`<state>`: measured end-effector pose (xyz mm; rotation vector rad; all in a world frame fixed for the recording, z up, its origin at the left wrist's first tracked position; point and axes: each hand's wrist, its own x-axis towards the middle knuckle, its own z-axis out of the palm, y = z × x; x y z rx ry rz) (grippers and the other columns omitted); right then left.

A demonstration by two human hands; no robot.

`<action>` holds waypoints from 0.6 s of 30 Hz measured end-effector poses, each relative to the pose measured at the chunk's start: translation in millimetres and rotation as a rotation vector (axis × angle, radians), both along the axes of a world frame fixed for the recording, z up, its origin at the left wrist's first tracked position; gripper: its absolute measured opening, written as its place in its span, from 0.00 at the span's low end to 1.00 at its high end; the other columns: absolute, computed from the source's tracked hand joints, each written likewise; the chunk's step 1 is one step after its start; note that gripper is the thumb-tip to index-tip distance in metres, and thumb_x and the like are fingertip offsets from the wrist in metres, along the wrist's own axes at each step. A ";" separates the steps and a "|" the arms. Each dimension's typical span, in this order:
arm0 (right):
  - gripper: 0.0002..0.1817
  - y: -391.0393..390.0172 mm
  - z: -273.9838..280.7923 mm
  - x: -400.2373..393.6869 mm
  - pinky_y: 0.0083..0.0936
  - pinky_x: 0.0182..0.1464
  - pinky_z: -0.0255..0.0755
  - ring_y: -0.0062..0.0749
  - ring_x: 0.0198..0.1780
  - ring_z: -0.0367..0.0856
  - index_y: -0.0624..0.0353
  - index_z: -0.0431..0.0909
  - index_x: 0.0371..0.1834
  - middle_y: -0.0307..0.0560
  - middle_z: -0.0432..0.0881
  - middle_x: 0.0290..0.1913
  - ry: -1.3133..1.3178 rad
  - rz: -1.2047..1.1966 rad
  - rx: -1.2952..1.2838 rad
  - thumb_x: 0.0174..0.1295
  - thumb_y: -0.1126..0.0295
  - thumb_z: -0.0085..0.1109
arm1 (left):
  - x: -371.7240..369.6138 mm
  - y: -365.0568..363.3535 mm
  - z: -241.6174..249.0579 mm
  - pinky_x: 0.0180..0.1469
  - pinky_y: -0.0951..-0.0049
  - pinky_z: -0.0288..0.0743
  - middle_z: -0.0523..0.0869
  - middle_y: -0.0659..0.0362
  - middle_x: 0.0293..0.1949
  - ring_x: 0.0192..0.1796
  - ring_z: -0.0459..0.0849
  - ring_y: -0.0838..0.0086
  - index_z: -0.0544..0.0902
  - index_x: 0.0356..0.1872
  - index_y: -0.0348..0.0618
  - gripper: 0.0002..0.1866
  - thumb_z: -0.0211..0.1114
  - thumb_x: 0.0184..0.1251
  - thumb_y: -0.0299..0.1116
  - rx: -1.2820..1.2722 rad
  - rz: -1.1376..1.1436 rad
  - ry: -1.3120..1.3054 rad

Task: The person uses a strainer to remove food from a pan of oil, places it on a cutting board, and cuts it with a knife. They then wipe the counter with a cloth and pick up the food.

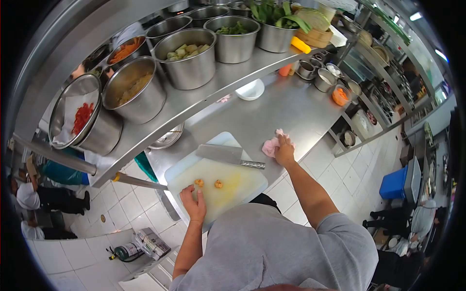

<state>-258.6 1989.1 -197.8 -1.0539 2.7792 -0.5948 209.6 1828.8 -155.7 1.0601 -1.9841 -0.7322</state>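
Observation:
A white cutting board [233, 194] lies on the steel counter in front of me, stained yellow on one side. Across its far part rests a cleaver [221, 154] with a patterned metal handle. Two small orange-brown food pieces [219, 184] sit on the board. My left hand [194, 203] lies at the board's near left edge, thumb apart from the fingers, close to one piece. To the right of the board, my right hand [284, 151] presses on a crumpled pink cloth [270, 147] on the counter, its fingers closed over part of it.
A raised shelf [194, 104] carries several steel pots of cut vegetables, including a pot of pale chunks [189, 68]. A white bowl [250, 90] stands below it. At the right are small containers and a blue bin [393, 183]. Other people stand at both sides.

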 end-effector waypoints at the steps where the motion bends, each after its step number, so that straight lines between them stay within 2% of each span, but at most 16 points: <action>1: 0.43 1.8 -9.2 2.3 0.79 0.84 0.61 0.65 0.89 0.67 0.51 0.66 0.92 0.61 0.68 0.90 0.005 -0.015 0.004 0.72 0.70 0.66 | 0.8 1.8 -1.7 0.66 0.46 0.75 0.87 0.45 0.54 0.59 0.81 0.46 0.85 0.62 0.35 0.17 0.71 0.80 0.33 0.004 -0.015 0.005; 3: 0.42 1.2 -35.0 7.6 0.77 0.85 0.59 0.64 0.88 0.67 0.52 0.69 0.90 0.60 0.70 0.88 0.185 -0.085 -0.229 0.69 0.73 0.67 | 0.8 0.5 -5.8 0.66 0.47 0.75 0.87 0.43 0.54 0.59 0.81 0.47 0.84 0.62 0.34 0.17 0.71 0.81 0.34 -0.002 0.008 0.044; 4: 0.41 1.3 16.2 30.8 0.77 0.87 0.57 0.65 0.87 0.67 0.57 0.68 0.89 0.60 0.71 0.85 0.194 -0.037 -0.235 0.69 0.72 0.66 | 3.4 -1.2 -12.7 0.66 0.47 0.75 0.86 0.43 0.55 0.59 0.81 0.48 0.84 0.64 0.33 0.18 0.71 0.82 0.34 0.001 0.016 0.031; 5: 0.41 4.7 14.1 42.4 0.77 0.87 0.57 0.65 0.87 0.67 0.57 0.68 0.89 0.60 0.71 0.85 0.199 -0.050 -0.222 0.69 0.72 0.66 | 10.6 0.5 -15.3 0.66 0.47 0.75 0.86 0.43 0.55 0.59 0.81 0.48 0.84 0.64 0.33 0.18 0.71 0.82 0.34 0.012 0.001 0.034; 7: 0.41 12.3 13.2 43.8 0.67 0.88 0.59 0.70 0.89 0.64 0.62 0.67 0.89 0.69 0.69 0.85 0.202 -0.012 -0.239 0.72 0.69 0.66 | 5.9 -0.4 -15.5 0.66 0.54 0.77 0.84 0.47 0.54 0.59 0.81 0.54 0.83 0.68 0.32 0.20 0.69 0.84 0.34 0.022 0.026 0.027; 8: 0.40 14.2 14.0 41.9 0.64 0.90 0.57 0.69 0.88 0.65 0.62 0.69 0.89 0.67 0.70 0.85 0.168 0.007 -0.230 0.75 0.64 0.68 | 5.9 0.5 -14.5 0.66 0.55 0.77 0.83 0.47 0.55 0.59 0.81 0.55 0.83 0.68 0.32 0.20 0.68 0.85 0.34 0.022 0.032 0.029; 9: 0.40 16.8 15.9 39.2 0.64 0.90 0.57 0.69 0.88 0.65 0.62 0.69 0.89 0.67 0.70 0.85 0.175 -0.003 -0.230 0.75 0.64 0.68 | 3.9 0.4 -13.3 0.66 0.55 0.77 0.83 0.47 0.55 0.59 0.81 0.55 0.83 0.68 0.32 0.20 0.68 0.85 0.34 0.022 0.021 0.035; 11: 0.42 19.3 20.4 42.2 0.62 0.90 0.57 0.67 0.87 0.66 0.63 0.70 0.88 0.66 0.70 0.85 0.176 0.060 -0.233 0.76 0.55 0.72 | 5.3 0.7 -11.9 0.66 0.55 0.77 0.83 0.48 0.55 0.59 0.80 0.55 0.82 0.68 0.32 0.20 0.68 0.86 0.35 0.033 0.032 0.012; 12: 0.42 18.9 23.6 44.1 0.62 0.90 0.57 0.67 0.87 0.66 0.63 0.70 0.88 0.66 0.70 0.85 0.177 0.048 -0.234 0.76 0.55 0.72 | 6.8 0.7 -12.8 0.66 0.55 0.77 0.83 0.48 0.55 0.59 0.80 0.55 0.82 0.68 0.32 0.20 0.68 0.86 0.35 0.031 0.021 0.011; 14: 0.45 18.1 28.2 44.0 0.61 0.91 0.57 0.67 0.87 0.66 0.64 0.71 0.88 0.65 0.70 0.86 0.141 0.052 -0.214 0.75 0.49 0.73 | 4.8 -1.1 -12.8 0.67 0.55 0.77 0.83 0.47 0.56 0.60 0.80 0.55 0.82 0.69 0.32 0.20 0.67 0.86 0.35 0.020 0.009 -0.006; 17: 0.45 16.6 28.3 43.9 0.61 0.91 0.56 0.66 0.88 0.65 0.64 0.72 0.87 0.64 0.70 0.86 0.183 0.031 -0.192 0.75 0.48 0.74 | 1.0 1.5 -9.5 0.68 0.50 0.74 0.83 0.46 0.55 0.60 0.79 0.51 0.82 0.66 0.31 0.20 0.69 0.83 0.34 0.064 0.021 0.045; 18: 0.46 17.5 27.0 43.8 0.60 0.92 0.55 0.65 0.88 0.65 0.64 0.72 0.87 0.64 0.70 0.86 0.159 0.025 -0.224 0.75 0.47 0.73 | -0.4 2.5 -10.0 0.68 0.51 0.73 0.83 0.45 0.55 0.60 0.78 0.52 0.82 0.67 0.31 0.20 0.68 0.83 0.34 0.093 0.028 0.064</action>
